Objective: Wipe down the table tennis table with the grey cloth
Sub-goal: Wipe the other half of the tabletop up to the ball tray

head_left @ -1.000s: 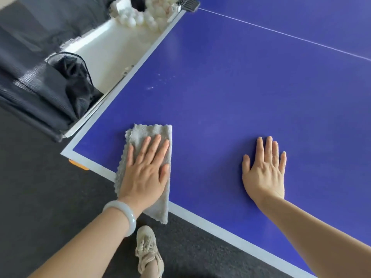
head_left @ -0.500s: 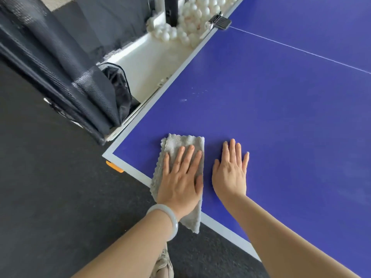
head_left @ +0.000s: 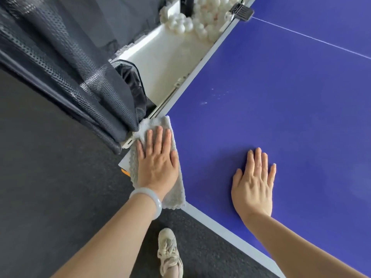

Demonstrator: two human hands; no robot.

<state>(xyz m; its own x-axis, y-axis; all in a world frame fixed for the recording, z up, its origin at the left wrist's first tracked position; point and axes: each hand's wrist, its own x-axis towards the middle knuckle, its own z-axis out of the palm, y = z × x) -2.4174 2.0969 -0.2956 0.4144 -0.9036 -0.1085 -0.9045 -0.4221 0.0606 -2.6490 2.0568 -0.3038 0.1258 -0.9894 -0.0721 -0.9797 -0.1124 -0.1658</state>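
Note:
The blue table tennis table (head_left: 281,117) fills the right of the head view, with its near left corner under the grey cloth (head_left: 174,195). My left hand (head_left: 157,163) lies flat on the cloth with straight fingers, pressing it onto the corner; the cloth overhangs the table's white edge. My right hand (head_left: 254,183) rests flat on the bare blue surface to the right, fingers straight, apart from the cloth. A few pale specks (head_left: 204,102) mark the surface farther up near the left edge.
A white ball tray (head_left: 166,63) with several white balls (head_left: 180,25) runs along the table's left side. Dark mesh netting (head_left: 80,81) hangs beside it, touching the cloth's far end. A black clamp (head_left: 242,12) sits on the edge. My shoe (head_left: 169,251) stands on the dark floor.
My left hand has slid the cloth left onto the table's corner. My right hand, which was close beside the left half a second ago, now rests farther to the right.

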